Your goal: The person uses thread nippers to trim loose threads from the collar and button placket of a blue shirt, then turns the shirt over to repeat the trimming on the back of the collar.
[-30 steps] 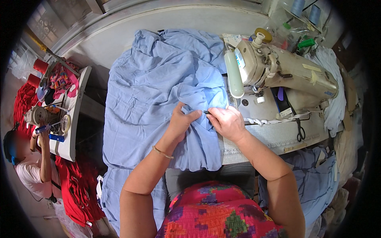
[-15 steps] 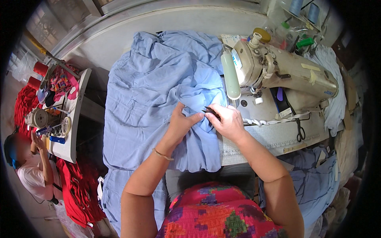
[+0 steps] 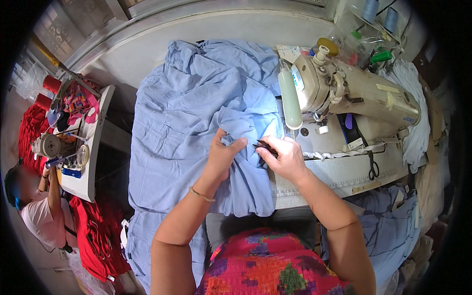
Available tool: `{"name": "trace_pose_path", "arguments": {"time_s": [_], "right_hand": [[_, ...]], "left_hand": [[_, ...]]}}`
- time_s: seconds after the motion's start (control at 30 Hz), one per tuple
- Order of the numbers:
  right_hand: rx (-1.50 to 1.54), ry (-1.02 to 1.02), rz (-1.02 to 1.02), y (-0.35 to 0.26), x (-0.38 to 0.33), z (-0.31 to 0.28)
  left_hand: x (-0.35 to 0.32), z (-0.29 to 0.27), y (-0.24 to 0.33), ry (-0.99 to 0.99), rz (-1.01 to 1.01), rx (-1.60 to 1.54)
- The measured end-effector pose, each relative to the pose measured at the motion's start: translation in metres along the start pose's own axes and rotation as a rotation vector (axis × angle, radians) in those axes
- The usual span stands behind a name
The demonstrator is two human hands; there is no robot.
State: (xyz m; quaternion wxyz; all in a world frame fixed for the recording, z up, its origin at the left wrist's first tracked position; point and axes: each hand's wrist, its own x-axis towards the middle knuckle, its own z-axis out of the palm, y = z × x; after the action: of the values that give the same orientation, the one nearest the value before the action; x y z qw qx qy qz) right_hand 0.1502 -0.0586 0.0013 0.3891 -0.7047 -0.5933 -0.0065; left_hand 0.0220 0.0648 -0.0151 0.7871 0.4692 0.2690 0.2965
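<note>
Light blue fabric (image 3: 182, 128) lies in loose folds over the sewing table and hangs past its front edge. My left hand (image 3: 223, 153) pinches a gathered fold of it between thumb and fingers. Just to the right, my right hand (image 3: 285, 156) is closed round small black thread snips (image 3: 263, 144). Their two slim tips point left toward the pinched fold, slightly apart from each other. The palm hides the rest of the snips. A bright patch of light falls on the cloth beyond my hands.
A beige sewing machine (image 3: 359, 88) stands at the right, with a pale green lamp (image 3: 290, 101) beside its head. Black-handled scissors (image 3: 373, 168) lie near the table's front edge. More blue fabric (image 3: 378, 221) is heaped below. At far left, a person (image 3: 44, 216) works at another table.
My right hand has drawn slightly right and down with the snips, away from my left thumb. My left hand keeps its pinch. The person at left has moved their hands toward the machine there.
</note>
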Motion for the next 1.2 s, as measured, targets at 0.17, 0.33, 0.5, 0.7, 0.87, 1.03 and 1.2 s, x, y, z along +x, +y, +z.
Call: {"name": "trace_pose_path", "arguments": {"time_s": [0.17,0.33,0.5,0.7,0.87,1.03,1.2], "right_hand": [[-0.067,0.01,-0.049,-0.0026,0.0008,-0.0015],[-0.11,0.01,-0.084,-0.0011,0.0003,-0.0016],[-0.195,-0.02,-0.073,-0.0038,-0.0014,-0.0021],[-0.263,0.021,-0.113,-0.0014,-0.0031,0.0022],[-0.252,0.009,-0.107,-0.0021,-0.0033,0.0011],[-0.188,0.014,-0.11,0.0024,-0.0025,0.0016],[0.032,-0.088,0.11,0.0017,0.001,-0.0018]], "left_hand": [[0.0006,0.0005,-0.004,0.008,0.093,0.11],[0.0011,0.0014,-0.006,-0.002,0.2,0.257],[-0.0011,0.0054,-0.0042,0.008,0.232,0.336],[-0.0027,0.009,-0.0038,0.003,0.266,0.391],[-0.0016,0.007,-0.005,0.007,0.189,0.297],[-0.0029,0.0079,-0.0033,0.001,0.127,0.231],[-0.001,0.0041,-0.0038,0.041,0.108,0.207]]}}
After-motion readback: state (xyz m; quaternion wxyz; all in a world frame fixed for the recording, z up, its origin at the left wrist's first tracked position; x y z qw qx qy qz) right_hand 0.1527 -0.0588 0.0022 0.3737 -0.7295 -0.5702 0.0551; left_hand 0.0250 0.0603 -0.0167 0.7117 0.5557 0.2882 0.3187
